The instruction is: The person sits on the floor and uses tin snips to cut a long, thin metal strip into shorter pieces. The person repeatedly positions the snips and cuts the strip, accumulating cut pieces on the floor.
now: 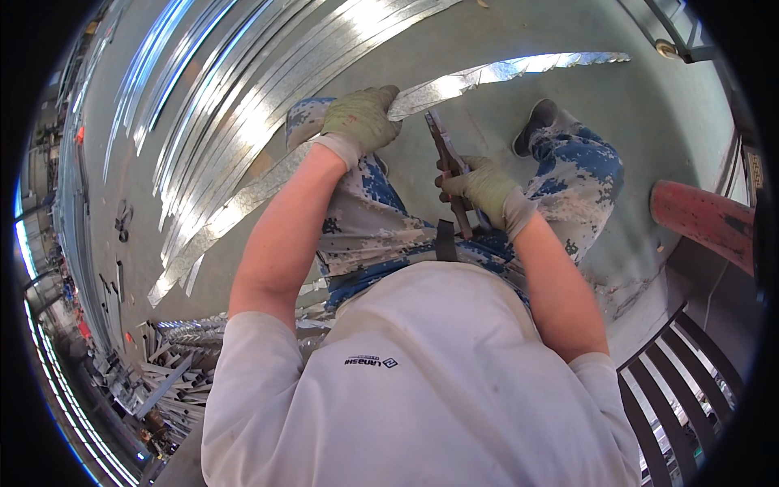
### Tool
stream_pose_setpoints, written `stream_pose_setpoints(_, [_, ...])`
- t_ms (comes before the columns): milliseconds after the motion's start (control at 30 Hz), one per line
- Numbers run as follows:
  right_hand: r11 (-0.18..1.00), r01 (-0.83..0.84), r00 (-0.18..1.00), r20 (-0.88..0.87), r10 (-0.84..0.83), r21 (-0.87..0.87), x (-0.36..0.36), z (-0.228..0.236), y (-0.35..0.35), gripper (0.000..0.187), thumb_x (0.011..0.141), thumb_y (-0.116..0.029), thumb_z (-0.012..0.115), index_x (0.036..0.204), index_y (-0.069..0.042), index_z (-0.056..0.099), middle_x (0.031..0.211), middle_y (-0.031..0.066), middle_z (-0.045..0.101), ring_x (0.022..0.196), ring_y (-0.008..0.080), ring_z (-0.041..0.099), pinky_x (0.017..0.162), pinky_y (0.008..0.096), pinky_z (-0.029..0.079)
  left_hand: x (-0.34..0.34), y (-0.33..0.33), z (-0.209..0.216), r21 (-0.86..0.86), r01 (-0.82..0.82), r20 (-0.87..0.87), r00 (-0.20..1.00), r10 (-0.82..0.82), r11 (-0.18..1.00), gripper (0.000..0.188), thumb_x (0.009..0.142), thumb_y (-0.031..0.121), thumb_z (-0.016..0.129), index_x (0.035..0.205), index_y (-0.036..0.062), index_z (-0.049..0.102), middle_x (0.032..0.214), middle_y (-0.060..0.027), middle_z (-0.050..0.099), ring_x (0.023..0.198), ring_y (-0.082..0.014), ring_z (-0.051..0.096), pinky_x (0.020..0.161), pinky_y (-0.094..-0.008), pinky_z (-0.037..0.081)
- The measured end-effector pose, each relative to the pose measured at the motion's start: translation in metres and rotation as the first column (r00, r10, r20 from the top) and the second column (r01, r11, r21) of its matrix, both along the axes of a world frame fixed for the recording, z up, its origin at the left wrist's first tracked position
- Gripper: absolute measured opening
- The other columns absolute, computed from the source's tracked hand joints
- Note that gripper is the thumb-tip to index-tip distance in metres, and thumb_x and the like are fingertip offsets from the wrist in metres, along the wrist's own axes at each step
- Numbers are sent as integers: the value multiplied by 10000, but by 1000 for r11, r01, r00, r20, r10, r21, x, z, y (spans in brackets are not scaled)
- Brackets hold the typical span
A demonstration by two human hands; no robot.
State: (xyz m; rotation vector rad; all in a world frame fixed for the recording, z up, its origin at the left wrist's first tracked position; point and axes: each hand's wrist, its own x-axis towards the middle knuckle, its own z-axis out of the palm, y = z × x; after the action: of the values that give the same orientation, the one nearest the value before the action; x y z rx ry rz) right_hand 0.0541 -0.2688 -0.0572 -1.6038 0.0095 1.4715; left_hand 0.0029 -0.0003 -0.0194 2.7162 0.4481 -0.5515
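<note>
My left hand [361,120], in a pale green work glove, is closed around a long shiny metal strip [438,92]. The strip runs from the lower left, under my hand, out to the upper right. Its far right part has a jagged, notched edge. In my gloved right hand [483,188] is a pair of metal snips [445,144] with brownish handles. Their jaws point up towards the strip, just beneath it and close to my left hand. Whether the blades touch the metal I cannot tell. My legs, in blue and white camouflage trousers, are spread on either side.
Many long metal strips [243,105] lie side by side on the grey-green floor at the left. Offcuts [174,377] are heaped at the lower left. A red cylinder [702,219] lies at the right, above a dark slatted chair [682,373]. A metal frame [677,36] stands at the upper right.
</note>
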Motion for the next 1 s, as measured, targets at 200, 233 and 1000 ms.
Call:
stream_pose_setpoints(200, [997, -79, 958, 275, 76, 1, -12, -9, 8, 283, 946, -227, 766, 1163, -45, 740, 900, 90, 738, 797, 209, 661, 766, 392, 553, -3, 3, -10, 32, 31, 26, 999, -32, 999, 645, 969, 376, 778, 1549, 111, 678, 1448, -214, 762, 1361, -407, 709, 1161, -502, 557])
stream_pose_setpoints(233, [995, -101, 959, 264, 101, -13, -11, -9, 8, 316, 955, -229, 787, 1202, -36, 747, 951, 81, 751, 858, 195, 684, 815, 379, 565, -3, 4, -12, 32, 32, 31, 999, -33, 999, 638, 970, 375, 776, 1543, 111, 681, 1440, -217, 764, 1354, -410, 712, 1155, -506, 559])
stream_pose_setpoints(1000, [979, -199, 915, 351, 200, -39, -10, -19, 13, 521, 989, -256, 749, 1446, -10, 701, 1027, 83, 753, 939, 176, 719, 871, 335, 580, -4, 5, -12, -2, 20, 42, 999, -20, 1000, 581, 961, 331, 772, 1485, 92, 697, 1385, -231, 777, 1302, -429, 733, 1114, -519, 575])
